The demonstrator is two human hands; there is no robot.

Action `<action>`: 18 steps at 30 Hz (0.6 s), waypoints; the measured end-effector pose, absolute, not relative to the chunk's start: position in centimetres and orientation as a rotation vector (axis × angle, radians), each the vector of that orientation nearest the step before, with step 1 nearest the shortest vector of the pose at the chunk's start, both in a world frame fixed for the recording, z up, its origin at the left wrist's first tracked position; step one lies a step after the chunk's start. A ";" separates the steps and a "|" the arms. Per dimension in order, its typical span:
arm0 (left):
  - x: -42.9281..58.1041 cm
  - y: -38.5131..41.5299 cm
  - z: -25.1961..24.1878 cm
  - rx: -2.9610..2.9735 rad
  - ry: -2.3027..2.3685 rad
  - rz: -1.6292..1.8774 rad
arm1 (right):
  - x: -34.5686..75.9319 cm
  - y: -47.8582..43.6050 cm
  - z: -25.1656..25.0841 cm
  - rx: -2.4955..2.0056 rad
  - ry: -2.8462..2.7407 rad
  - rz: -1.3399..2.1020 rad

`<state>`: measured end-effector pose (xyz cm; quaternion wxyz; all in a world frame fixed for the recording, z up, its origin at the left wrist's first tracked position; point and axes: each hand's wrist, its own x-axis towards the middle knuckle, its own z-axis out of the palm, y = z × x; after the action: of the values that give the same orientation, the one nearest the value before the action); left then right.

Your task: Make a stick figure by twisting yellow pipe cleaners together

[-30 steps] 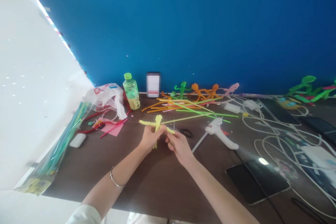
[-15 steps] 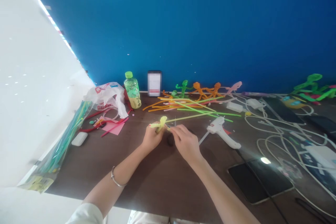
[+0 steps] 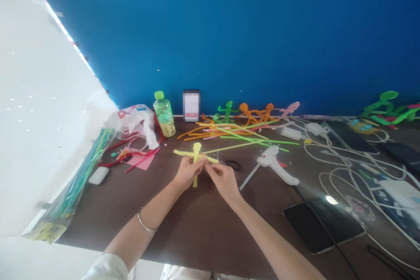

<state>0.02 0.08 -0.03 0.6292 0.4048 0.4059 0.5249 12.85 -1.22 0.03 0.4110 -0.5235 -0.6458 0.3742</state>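
A yellow pipe-cleaner figure [image 3: 197,148], shaped like a cross with arms out to both sides, is upright in front of me. My left hand [image 3: 187,173] is closed on its middle, and the lower end shows below the fingers. At its right side my right hand [image 3: 225,180] is closed in a pinch, fingertips meeting the left thumb; the fingers partly hide the grip. Just behind the right hand lies a pair of scissors [image 3: 233,165], partly covered. Loose green and orange pipe cleaners [image 3: 243,131] lie beyond the hands.
A white glue gun [image 3: 274,164] lies to the right, near a dark tablet [image 3: 323,225] and tangled white cables [image 3: 328,179]. A green-capped bottle [image 3: 164,114] and a phone [image 3: 191,106] stand at the back. Leftward are a plastic bag [image 3: 133,120] and packed pipe cleaners [image 3: 78,175].
The yellow figure has turned upright, so its arms and lower end now show. My right hand has shifted slightly left and down, uncovering more of the scissors.
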 end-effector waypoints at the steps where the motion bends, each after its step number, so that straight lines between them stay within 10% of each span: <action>1: 0.1 0.0 -0.1 0.945 0.993 1.230 | 12.6 -1.6 0.1 -1.318 -1.668 0.899; 12: -0.4 0.3 -0.5 1.481 1.301 1.231 | 14.5 -1.4 1.5 -1.224 -2.070 -0.120; 18: -0.4 -0.3 0.0 1.258 0.914 0.875 | 16.2 0.3 1.6 -1.219 -1.859 0.367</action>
<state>-0.41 -0.25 0.02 0.6277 0.5487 0.3988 0.3819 16.20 0.29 1.61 0.4295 -0.4886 -0.7451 0.1472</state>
